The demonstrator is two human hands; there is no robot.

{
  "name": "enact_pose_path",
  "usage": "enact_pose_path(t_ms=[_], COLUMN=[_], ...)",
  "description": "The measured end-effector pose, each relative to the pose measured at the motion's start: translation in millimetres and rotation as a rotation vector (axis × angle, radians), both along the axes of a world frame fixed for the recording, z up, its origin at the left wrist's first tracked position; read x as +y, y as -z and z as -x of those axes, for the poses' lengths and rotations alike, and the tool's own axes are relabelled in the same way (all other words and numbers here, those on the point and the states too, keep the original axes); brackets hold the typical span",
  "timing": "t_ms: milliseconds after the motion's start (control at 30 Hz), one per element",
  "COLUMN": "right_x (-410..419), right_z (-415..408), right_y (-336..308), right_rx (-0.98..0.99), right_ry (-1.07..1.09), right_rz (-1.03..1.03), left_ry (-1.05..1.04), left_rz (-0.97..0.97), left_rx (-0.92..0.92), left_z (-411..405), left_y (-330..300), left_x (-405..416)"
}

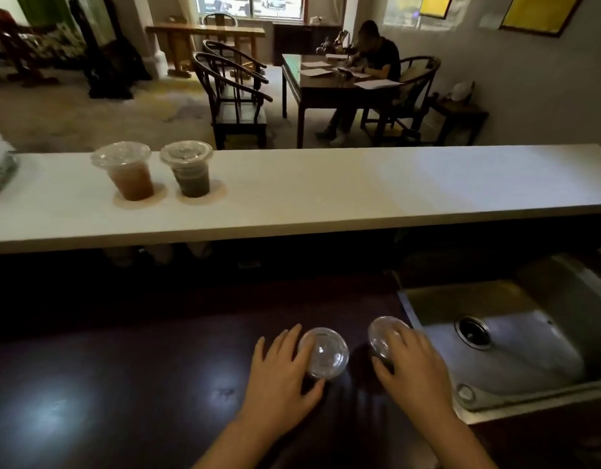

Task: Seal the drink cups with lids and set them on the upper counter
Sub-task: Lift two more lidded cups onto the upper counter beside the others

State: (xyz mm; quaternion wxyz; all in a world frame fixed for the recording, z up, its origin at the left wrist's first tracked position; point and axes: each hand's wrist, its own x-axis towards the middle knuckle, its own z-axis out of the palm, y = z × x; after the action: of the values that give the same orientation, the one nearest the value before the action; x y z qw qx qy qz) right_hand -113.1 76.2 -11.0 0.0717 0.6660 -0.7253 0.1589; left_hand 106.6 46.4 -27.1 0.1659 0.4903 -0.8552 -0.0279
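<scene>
Upper counter (pixel 326 184): two lidded cups far left.
Left hand (pixel 282 377): wrapped round near lidded cup (pixel 323 353).
Right hand (pixel 412 363): fingers over second cup (pixel 380 336), grip probably closed.

Dim room: dark wooden chairs (pixel 235 93), desk (pixel 329 86), bright window (pixel 251 5), pale floor (pixel 89 110).

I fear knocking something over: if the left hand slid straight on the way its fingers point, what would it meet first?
Likely nothing soon. The left hand points up and away along the dark lower counter, with its lidded cup beside the fingers, not ahead. Beyond is shadow under the upper counter; depth there is unclear.
</scene>
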Motion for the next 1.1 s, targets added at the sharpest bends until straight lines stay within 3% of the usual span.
enact_pose_path(t_ms=[300,467,733,1100], right_x=[-4.8,-5.2,-12.3,-12.4], right_z=[69.5,71.6,57.0,45.4], right_y=[55.6,72.2,100.1,97.4], right_rx=[0.012,-0.21,-0.542,-0.533], right_ry=[-0.133,-0.178,-0.139,-0.151], right_rz=[-0.154,-0.07,0.038,0.149], left_ry=[-0.157,-0.189,-0.345,-0.323], left_rz=[-0.07,-0.152,-0.118,-0.077], left_rx=[-0.145,0.158,0.63,0.708], left_z=[44.2,49.6,70.6,59.2], left_y=[52.8,72.8,85.7,79.2], left_x=[17.5,21.6,8.5,0.7])
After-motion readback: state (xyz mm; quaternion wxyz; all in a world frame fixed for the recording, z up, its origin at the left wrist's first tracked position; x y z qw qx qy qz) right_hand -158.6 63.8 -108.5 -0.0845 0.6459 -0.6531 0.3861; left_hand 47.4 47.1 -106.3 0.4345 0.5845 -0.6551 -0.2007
